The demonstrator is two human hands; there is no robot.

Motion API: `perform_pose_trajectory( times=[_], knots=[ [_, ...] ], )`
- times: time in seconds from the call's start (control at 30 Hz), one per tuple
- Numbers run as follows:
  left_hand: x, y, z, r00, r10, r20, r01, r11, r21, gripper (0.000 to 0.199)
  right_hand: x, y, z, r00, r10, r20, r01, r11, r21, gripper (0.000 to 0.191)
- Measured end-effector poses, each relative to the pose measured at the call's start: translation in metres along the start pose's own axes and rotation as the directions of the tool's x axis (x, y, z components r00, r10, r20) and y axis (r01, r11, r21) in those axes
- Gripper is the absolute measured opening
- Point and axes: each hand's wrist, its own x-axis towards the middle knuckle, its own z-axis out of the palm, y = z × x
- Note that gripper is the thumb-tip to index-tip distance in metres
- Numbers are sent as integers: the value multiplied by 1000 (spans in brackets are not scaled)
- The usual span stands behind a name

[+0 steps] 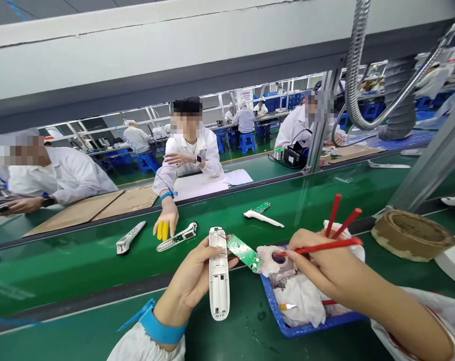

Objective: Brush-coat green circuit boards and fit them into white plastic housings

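My left hand [190, 278] is closed around a long white plastic housing [219, 293], held upright with its open inner side facing me. Thin wires join the housing to a green circuit board [245, 253], which hangs out to its right. In my right hand [319, 260] is a slim red-handled brush [325, 246], pinched between the fingers. The brush's far end dips into the dark opening of a whitish, stained container [269, 263], so its tip is hidden. That container sits at the corner of a blue tray [283, 321] holding crumpled white cloth [304, 301].
Two red sticks [334, 215] stand up behind my right hand. A tape roll [415, 234] lies to the right. Across the green conveyor [80, 276], a co-worker's hand [167, 218] with yellow finger covers touches or nears a housing [178, 238]. More housings [131, 238] lie there.
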Motion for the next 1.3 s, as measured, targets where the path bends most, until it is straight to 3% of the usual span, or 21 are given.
perform_pose_trajectory(
  times=[0.13, 0.27, 0.33, 0.47, 0.67, 1.03, 1.17, 1.3],
  knots=[
    [-3, -1, 4, 997, 42, -61, -41, 999, 17, 34, -16, 5, -9, 993, -80, -88, 84, 995, 44, 13],
    [-8, -2, 8, 987, 138, -86, -134, 990, 50, 69, -24, 5, -15, 992, -90, -87, 93, 995, 37, 15],
    [-9, -3, 8, 982, 174, -77, -169, 983, 68, 78, -25, 1, -17, 988, -116, -98, 115, 993, -17, 13],
    [-11, -5, 9, 972, 230, -52, -225, 971, 85, 78, -27, -8, -21, 969, -212, -127, 193, 970, -150, 11],
    [-8, -6, 10, 964, 254, -73, -247, 964, 95, 71, -27, -18, -25, 940, -322, -116, 301, 939, -166, 16],
    [-9, -9, 11, 953, 289, -92, -277, 953, 123, 81, -34, -27, -37, 941, -312, -131, 303, 949, -82, 16],
    [-9, -10, 11, 949, 303, -84, -291, 948, 132, 81, -32, -27, -37, 951, -298, -81, 294, 954, -57, 16],
    [-10, -9, 13, 947, 311, -74, -298, 943, 147, 80, -34, -29, -40, 955, -268, -130, 268, 963, -15, 14]
  ],
)
